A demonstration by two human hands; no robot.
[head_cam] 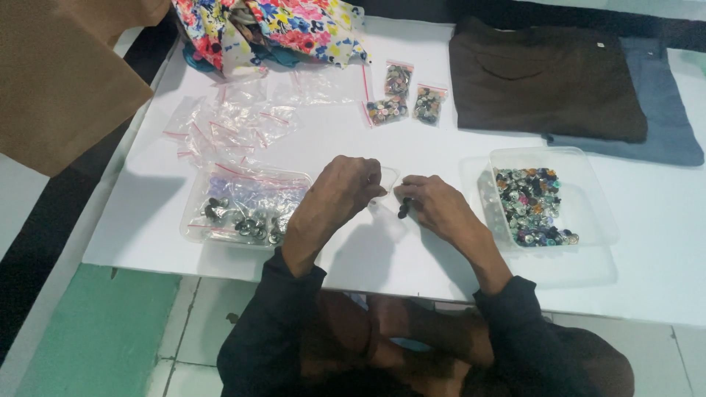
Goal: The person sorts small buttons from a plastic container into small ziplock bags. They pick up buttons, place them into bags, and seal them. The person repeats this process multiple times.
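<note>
Dark sleeves [294, 323] fill the near edge, both forearms reaching out over a white board [382, 257] that lies on the floor. Left hand [340, 192] and right hand [434, 204] meet near the board's middle, fingertips almost touching. Between them is a small clear bag [387, 179], pinched at its edge by the left fingers. Right fingers are curled and pinch a few dark buttons [404, 209] just below the bag.

Left of the hands stands a clear tray [197, 224] holding filled bags and loose dark and silvery buttons. Right of the hands, a second clear tray [588, 198] holds a heap of mixed coloured buttons [531, 206].

Farther out on the left lies a loose spread of empty clear bags [228, 121] with red seal strips. Beyond the hands, well apart from them, three filled bags [403, 95] of buttons lie close together.

At the far edge, a floral cloth [279, 26] is bunched up on the left, and a folded brown garment [544, 77] rests on a blue-grey one [665, 117] at the right. Brown paper [59, 81] covers the far left corner.
</note>
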